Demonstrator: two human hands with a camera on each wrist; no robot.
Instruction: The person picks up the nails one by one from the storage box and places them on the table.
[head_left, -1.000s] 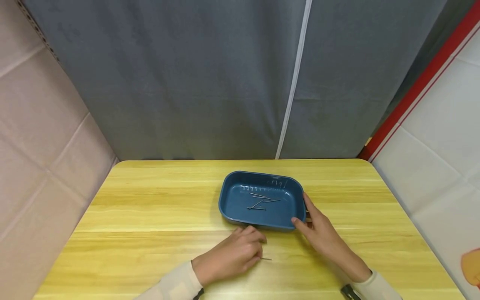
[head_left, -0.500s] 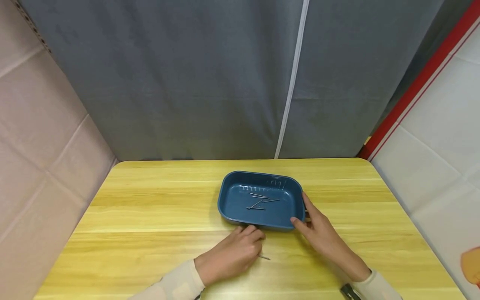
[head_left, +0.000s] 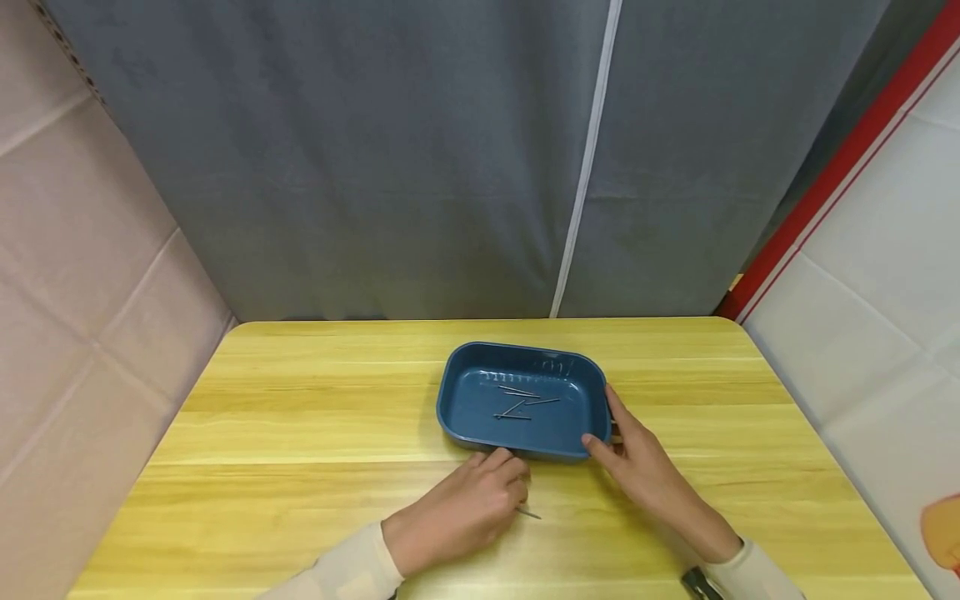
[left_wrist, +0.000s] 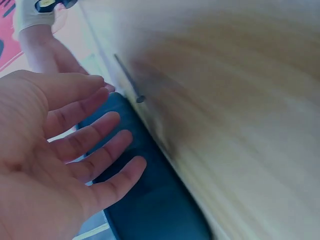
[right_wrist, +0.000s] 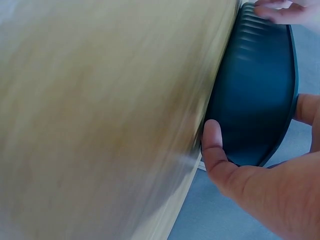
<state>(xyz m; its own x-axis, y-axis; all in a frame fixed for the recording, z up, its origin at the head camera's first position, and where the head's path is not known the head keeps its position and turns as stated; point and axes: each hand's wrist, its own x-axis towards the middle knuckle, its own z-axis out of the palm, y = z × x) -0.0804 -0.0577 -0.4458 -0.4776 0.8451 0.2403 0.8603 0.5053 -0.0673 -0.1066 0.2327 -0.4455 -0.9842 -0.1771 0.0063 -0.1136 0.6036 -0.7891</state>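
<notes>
The right hand (head_left: pixel 637 462) is still gripping the near right corner of the blue tray (head_left: pixel 522 400), while the left hand (head_left: pixel 461 508), fingers relaxed and barely shifted from a second ago, is hovering beside a loose nail (head_left: pixel 528 514) lying on the table (head_left: pixel 300 417) just right of its fingertips.

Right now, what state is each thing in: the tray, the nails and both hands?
Blue tray: upright on the table, holding several nails.
Nails in tray: lying loose, crossed.
Nail on table: lying flat beside the left hand.
Left hand: fingers straight, holding nothing.
Right hand: gripping the tray's near right corner.
</notes>
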